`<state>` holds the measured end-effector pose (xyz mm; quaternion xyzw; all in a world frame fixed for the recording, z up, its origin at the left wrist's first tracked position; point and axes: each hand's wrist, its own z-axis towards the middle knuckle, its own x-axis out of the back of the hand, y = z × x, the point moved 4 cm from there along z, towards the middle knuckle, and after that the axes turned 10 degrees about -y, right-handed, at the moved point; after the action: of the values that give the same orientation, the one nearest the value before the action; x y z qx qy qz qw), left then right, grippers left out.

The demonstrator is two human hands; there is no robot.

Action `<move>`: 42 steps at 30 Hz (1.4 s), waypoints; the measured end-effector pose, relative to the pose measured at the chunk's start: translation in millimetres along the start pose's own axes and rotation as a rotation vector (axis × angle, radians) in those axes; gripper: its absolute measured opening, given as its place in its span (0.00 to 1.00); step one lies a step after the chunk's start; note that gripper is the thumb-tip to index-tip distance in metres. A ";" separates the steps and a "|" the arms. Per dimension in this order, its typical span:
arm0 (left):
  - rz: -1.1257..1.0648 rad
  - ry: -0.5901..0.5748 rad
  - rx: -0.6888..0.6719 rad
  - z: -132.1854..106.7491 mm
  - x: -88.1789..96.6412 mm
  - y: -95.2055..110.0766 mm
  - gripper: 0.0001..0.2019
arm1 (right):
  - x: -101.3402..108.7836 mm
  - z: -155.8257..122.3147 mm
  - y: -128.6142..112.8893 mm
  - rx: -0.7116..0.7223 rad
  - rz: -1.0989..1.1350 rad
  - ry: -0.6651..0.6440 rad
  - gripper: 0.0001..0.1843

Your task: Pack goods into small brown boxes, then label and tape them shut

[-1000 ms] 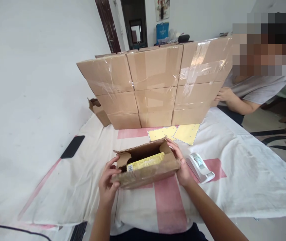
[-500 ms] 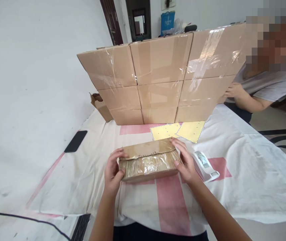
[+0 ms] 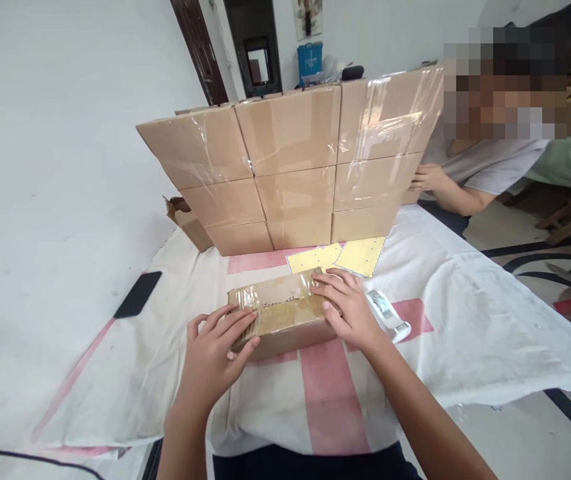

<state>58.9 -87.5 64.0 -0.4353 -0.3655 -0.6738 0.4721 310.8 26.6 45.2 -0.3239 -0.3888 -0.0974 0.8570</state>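
Note:
A small cardboard box (image 3: pixel 279 312), closed and covered with shiny tape, lies on the white and pink cloth (image 3: pixel 335 393) in front of me. My left hand (image 3: pixel 215 353) lies flat on the box's left end with fingers spread. My right hand (image 3: pixel 348 310) presses flat on the box's right top, fingers stretched out. A white tape dispenser (image 3: pixel 388 315) lies just right of my right hand.
A wall of taped cardboard boxes (image 3: pixel 290 167) stands at the back of the table. Another person (image 3: pixel 490 160) sits at the right with a hand (image 3: pixel 428 178) on the stack. Yellow sheets (image 3: pixel 338 257) lie before the stack. A black phone (image 3: pixel 138 293) lies left.
The box's flaps, open with a yellow packet showing a second ago, are now folded down. My hands moved from its sides onto its top, and the view shifted slightly.

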 end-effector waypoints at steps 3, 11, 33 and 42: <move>0.118 0.015 -0.028 3.2 11.0 18.8 0.18 | 12.1 -10.0 -4.8 -0.052 -0.028 -0.001 0.18; 0.197 -0.102 -0.089 21.3 3.5 44.3 0.21 | 74.5 -128.0 51.2 -0.528 0.130 0.412 0.15; -0.442 0.214 -0.783 45.8 -78.0 179.7 0.14 | 58.9 -109.9 69.2 -0.953 0.062 -0.130 0.09; -0.667 -0.076 -0.104 118.9 -205.9 193.5 0.47 | 54.8 -104.8 80.4 -1.096 0.144 -0.098 0.13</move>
<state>308.4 29.8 -70.0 -0.3403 -0.4701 -0.7921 0.1889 444.8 27.1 -4.4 -0.7523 -0.2975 -0.2116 0.5485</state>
